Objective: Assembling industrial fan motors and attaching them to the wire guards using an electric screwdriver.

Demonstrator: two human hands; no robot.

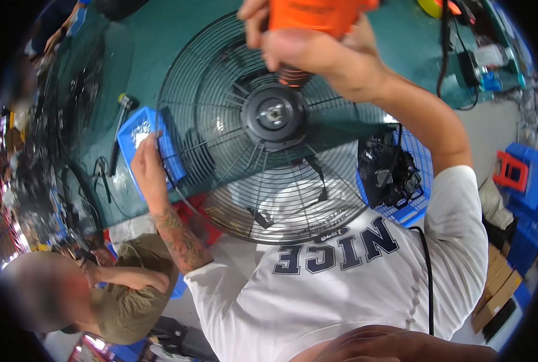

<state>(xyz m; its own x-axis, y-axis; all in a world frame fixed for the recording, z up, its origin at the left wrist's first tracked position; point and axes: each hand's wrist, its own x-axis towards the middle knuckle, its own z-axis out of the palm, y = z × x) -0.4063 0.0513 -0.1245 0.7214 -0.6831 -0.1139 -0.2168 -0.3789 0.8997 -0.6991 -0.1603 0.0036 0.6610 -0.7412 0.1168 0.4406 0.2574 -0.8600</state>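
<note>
My right hand is wrapped around an orange power tool at the top of the view. The dark, ringed nose of the tool points down over the rim of a round black motor hub. A wide black wire fan guard surrounds this hub and tilts over the table's near edge toward my chest. On the left side, the fingers of my left hand close on the guard's outer rim. Just behind that hand is a blue bin with small shiny pieces in it.
A hammer lies on the green table left of the bin. A blue basket of black parts stands at my right. Another person sits at the lower left. A dark cable hangs at the upper right, near a red stool.
</note>
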